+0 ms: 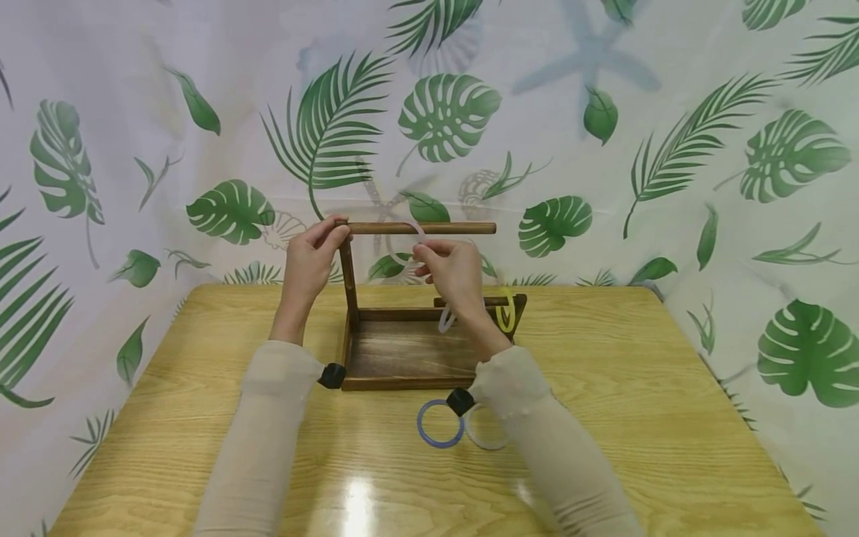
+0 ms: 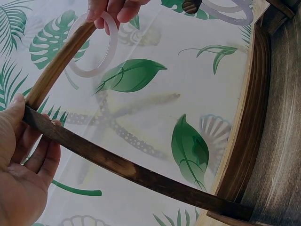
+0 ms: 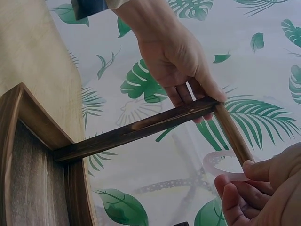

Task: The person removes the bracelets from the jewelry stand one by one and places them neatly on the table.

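My left hand (image 1: 310, 261) grips the top corner of a dark wooden stand, where the upright post (image 2: 127, 172) meets the upper rod (image 1: 456, 227). With thumb and fingertips, my right hand (image 1: 458, 274) pinches a pale translucent ring (image 2: 114, 44). That ring encircles the upper rod partway along its length, as the left wrist view shows. On the stand's short lower rod (image 1: 488, 301) hang a yellow ring (image 1: 513, 317) and a whitish ring (image 1: 443, 324), the latter partly hidden behind the right hand.
The stand's shallow tray base (image 1: 409, 384) sits on the wooden table (image 1: 201, 418). In front of it lie a blue ring (image 1: 438, 445) and a whitish ring (image 1: 488, 447), partly covered by the right sleeve. A leaf-patterned sheet (image 1: 577, 171) hangs behind the table.
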Demonstrator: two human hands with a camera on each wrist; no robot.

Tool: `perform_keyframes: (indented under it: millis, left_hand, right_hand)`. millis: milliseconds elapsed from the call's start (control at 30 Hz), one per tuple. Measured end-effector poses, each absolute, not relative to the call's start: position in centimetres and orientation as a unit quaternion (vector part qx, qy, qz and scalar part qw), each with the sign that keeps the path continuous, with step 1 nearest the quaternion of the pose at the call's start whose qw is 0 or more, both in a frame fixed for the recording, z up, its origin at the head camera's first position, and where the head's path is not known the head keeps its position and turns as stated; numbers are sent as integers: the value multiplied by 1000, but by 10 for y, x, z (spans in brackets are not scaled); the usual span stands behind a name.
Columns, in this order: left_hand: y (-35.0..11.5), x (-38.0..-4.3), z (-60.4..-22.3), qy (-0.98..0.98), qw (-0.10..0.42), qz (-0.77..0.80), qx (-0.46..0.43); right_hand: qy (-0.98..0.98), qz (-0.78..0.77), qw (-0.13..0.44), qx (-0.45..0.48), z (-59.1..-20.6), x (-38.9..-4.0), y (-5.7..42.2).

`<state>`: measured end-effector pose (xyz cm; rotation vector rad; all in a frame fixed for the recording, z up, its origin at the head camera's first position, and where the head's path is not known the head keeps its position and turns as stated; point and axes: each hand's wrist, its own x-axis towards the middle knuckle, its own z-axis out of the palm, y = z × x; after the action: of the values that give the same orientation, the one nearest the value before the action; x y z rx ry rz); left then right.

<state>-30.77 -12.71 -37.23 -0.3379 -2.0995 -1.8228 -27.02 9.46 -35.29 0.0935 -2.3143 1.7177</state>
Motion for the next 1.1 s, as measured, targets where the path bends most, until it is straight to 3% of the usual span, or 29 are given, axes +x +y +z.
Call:
perform_keyframes:
  millis: [1100]
  left_hand:
    - [-126,-307,-373,-728,167,-655,-118]
  right_hand:
    - [-806,577,129,9,-347,-268,140]
